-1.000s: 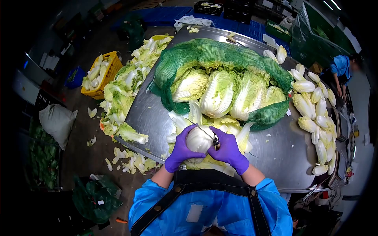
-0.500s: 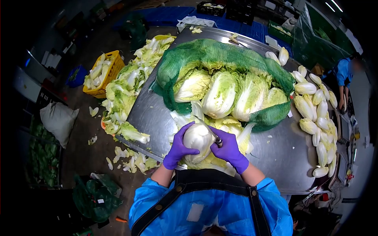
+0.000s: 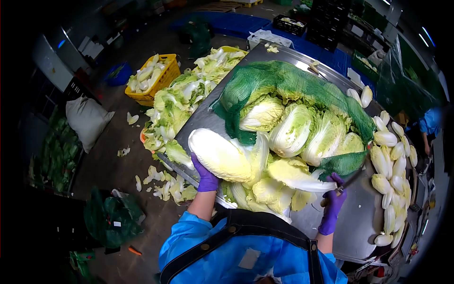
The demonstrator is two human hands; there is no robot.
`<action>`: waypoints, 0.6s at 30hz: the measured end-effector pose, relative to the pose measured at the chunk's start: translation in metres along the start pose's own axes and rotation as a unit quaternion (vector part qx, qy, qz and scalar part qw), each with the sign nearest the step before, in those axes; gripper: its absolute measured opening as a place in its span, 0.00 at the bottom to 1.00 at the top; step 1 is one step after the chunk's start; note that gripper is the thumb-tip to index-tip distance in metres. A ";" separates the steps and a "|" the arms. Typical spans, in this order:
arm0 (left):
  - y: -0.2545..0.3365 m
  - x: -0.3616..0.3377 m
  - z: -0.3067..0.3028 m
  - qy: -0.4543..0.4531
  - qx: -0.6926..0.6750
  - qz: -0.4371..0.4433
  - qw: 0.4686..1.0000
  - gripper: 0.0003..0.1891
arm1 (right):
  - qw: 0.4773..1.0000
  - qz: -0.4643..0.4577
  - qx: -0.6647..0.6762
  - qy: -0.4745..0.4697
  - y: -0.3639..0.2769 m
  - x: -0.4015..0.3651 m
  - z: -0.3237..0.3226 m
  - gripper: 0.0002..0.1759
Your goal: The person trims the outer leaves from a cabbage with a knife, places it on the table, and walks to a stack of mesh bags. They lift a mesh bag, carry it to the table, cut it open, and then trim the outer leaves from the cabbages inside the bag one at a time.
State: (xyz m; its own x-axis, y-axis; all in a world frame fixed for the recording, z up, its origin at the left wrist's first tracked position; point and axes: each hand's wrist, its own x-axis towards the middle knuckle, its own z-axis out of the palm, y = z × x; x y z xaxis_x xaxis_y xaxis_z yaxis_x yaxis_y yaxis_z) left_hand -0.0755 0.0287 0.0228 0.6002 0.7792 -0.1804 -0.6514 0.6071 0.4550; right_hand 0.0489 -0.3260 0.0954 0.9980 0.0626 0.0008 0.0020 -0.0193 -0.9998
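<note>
My left hand (image 3: 206,176), in a purple glove, grips a trimmed napa cabbage (image 3: 218,155) from below, near its white base. The cabbage lies on its side, base to the left. My right hand (image 3: 333,204), also gloved, is closed round a knife (image 3: 351,181) whose blade points up and to the right. The white end of a loose cabbage leaf (image 3: 302,179) meets the fingers of this hand. Beneath lie more loose leaves (image 3: 272,191). Behind them, a green mesh sack (image 3: 288,75) lies open around several whole cabbages (image 3: 291,130).
On the right of the metal table (image 3: 352,222) lies a pile of trimmed cabbages (image 3: 390,170). Leaf waste (image 3: 182,97) is heaped along the left edge, near a yellow crate (image 3: 168,75). Another person's sleeve (image 3: 429,122) shows at far right.
The cabbage has gone from base-up between both hands to lying on its side at the left. My right hand has moved right with the knife. The view has shifted too.
</note>
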 end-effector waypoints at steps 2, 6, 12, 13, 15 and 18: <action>-0.007 0.008 -0.013 -0.101 -0.104 -0.043 0.989 0.42 | 0.994 -0.077 -0.080 -0.018 0.014 0.003 0.010 0.26; -0.028 -0.010 0.025 -0.175 -0.131 -0.061 0.974 0.46 | 0.936 0.191 -0.120 -0.269 -0.018 -0.032 0.060 0.29; -0.042 -0.029 0.068 -0.337 -0.160 -0.077 0.925 0.55 | 0.899 0.229 0.008 -0.372 -0.021 -0.055 0.101 0.42; -0.038 -0.025 0.056 -0.336 -0.160 -0.077 0.925 0.55 | 0.917 0.198 0.053 -0.343 -0.017 -0.056 0.100 0.43; -0.039 -0.019 0.020 -0.107 0.086 -0.146 0.980 0.51 | 0.934 0.122 0.079 -0.327 -0.007 -0.055 0.101 0.40; -0.053 -0.020 -0.002 -0.206 0.001 -0.173 0.963 0.46 | 0.904 -0.318 -0.105 -0.266 0.011 -0.041 0.104 0.32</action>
State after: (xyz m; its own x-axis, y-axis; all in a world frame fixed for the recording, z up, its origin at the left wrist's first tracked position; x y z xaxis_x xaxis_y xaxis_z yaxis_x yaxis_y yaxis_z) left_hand -0.0543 -0.0189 0.0002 0.9150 0.4014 0.0401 -0.3781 0.8188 0.4319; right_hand 0.0018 -0.2252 0.0826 0.6198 0.5975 0.5087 0.6320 0.0042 -0.7750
